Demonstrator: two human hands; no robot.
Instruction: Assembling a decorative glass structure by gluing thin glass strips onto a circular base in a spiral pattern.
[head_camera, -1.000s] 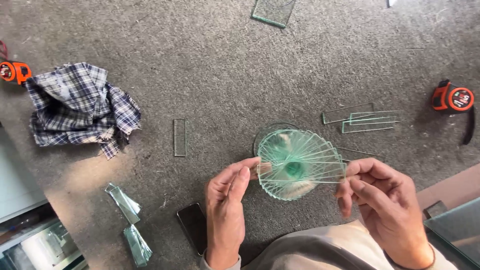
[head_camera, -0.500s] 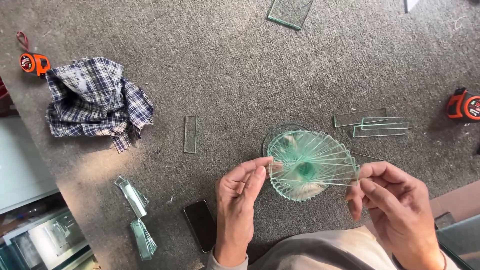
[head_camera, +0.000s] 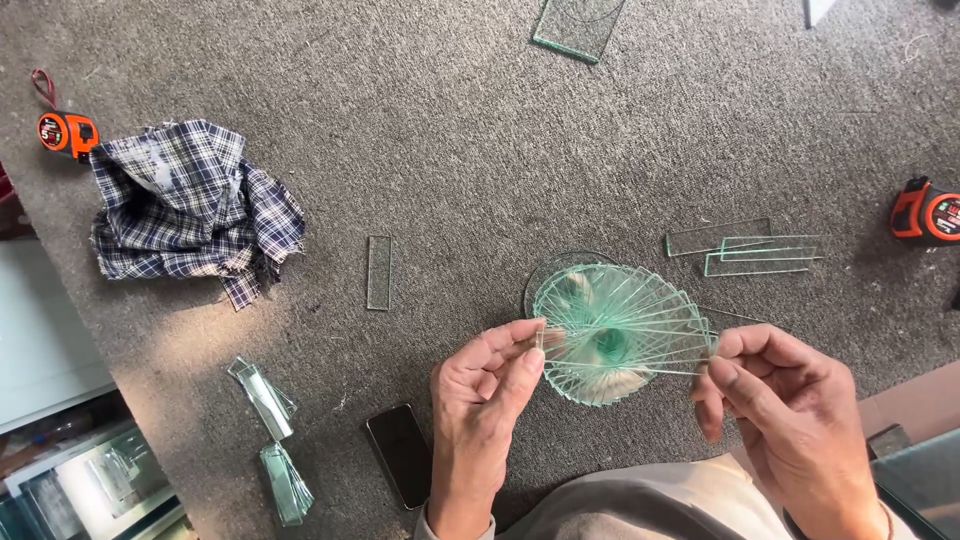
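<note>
On the far left of the grey felt-covered bench (head_camera: 420, 130) lies an orange tape measure (head_camera: 67, 131), and just beside it a crumpled blue-and-white checked cloth (head_camera: 185, 205). Further right one short clear glass strip (head_camera: 378, 272) lies alone, its long axis pointing away from the person, and below it are two small bundles of greenish glass strips (head_camera: 272, 440) and a dark phone (head_camera: 402, 455). The left hand (head_camera: 485, 400) is closed with thumb and fingers on the left end of a long thin clear glass strip (head_camera: 625, 358); the right hand (head_camera: 790, 410) pinches the right end in the same way. So this strip runs across from left to right between both hands, and it is held just over the round fan of stacked greenish glass strips (head_camera: 615, 330), near its front half. The fan lies between the hands and a little farther from the body, about equally near to each one. Whether the held strip touches the fan I cannot tell. To the right are a few loose clear glass strips (head_camera: 750, 248) and a second orange tape measure (head_camera: 925, 212).
</note>
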